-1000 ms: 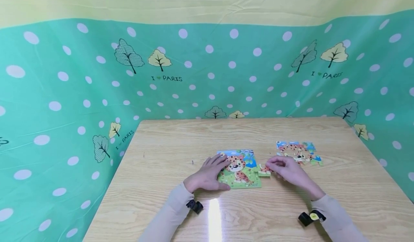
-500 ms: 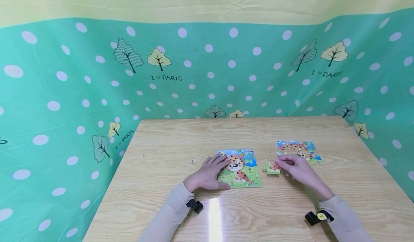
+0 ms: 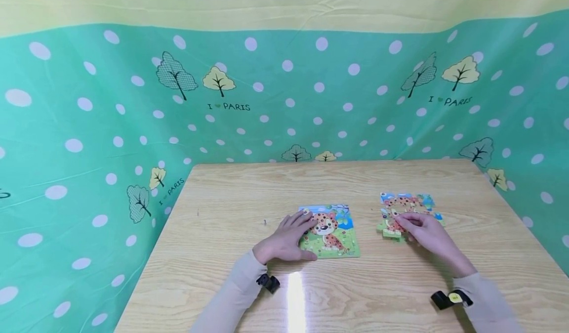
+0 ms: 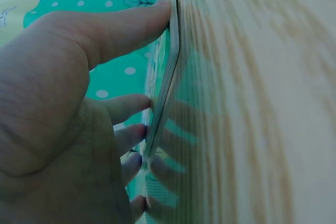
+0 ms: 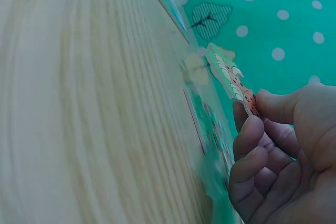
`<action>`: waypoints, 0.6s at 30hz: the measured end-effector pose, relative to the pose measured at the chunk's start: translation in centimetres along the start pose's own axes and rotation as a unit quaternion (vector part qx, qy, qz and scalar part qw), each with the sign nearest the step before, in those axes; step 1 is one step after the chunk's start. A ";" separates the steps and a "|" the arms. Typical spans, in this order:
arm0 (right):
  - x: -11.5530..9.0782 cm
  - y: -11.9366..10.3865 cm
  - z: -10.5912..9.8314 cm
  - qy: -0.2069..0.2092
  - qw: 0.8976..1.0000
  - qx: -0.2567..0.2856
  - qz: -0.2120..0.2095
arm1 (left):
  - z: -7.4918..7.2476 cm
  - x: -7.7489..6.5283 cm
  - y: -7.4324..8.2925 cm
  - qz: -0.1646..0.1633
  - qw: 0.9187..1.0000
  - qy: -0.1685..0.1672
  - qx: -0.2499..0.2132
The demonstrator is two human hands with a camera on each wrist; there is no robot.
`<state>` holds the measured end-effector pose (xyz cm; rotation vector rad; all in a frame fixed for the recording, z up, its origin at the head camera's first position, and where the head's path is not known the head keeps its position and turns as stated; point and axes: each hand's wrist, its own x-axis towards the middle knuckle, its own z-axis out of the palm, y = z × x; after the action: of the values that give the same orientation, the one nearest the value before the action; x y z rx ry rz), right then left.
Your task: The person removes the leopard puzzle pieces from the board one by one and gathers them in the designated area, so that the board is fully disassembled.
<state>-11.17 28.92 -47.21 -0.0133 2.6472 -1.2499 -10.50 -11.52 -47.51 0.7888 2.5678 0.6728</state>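
My left hand [image 3: 286,239] rests on the left side of a square leopard picture board [image 3: 340,246], which lies flat on the table. In the left wrist view the thumb touches the board's edge [image 4: 164,85], and the fingers are spread along it. Between thumb and fingers, my right hand [image 3: 426,234] pinches a puzzle piece [image 3: 393,229] with green ground and an orange spotted part. The right wrist view has this piece [image 5: 231,77] tilted and raised off the table. Just behind it lies a partly joined leopard puzzle [image 3: 402,203], its near part hidden by hand and piece.
Both sets of puzzle parts lie on a wood-grain table [image 3: 240,189]. A green dotted curtain [image 3: 311,86] hangs behind the table and along its sides. A bright light reflection [image 3: 295,298] shows near the front.
My right hand has carried the puzzle piece rightward, away from the picture board and to the front of the partly joined puzzle. The left hand stays in place.
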 end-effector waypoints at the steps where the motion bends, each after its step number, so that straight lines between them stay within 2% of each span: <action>1: -0.1 0.1 -0.3 0.003 1.000 -0.002 0.000 | 0.0 0.0 0.0 0.000 1.000 0.000 0.001; 10: -0.5 1.5 -2.4 0.025 0.999 -0.017 0.030 | 0.0 0.0 -0.1 0.000 1.000 -0.003 0.000; 18: -0.8 3.3 -3.8 0.048 0.993 -0.111 0.012 | -0.1 0.0 -0.1 0.000 1.000 -0.002 0.007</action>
<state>-10.86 34.01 -47.27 0.0461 2.8470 -0.9663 -10.60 -11.57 -47.49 0.7941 2.5710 0.6526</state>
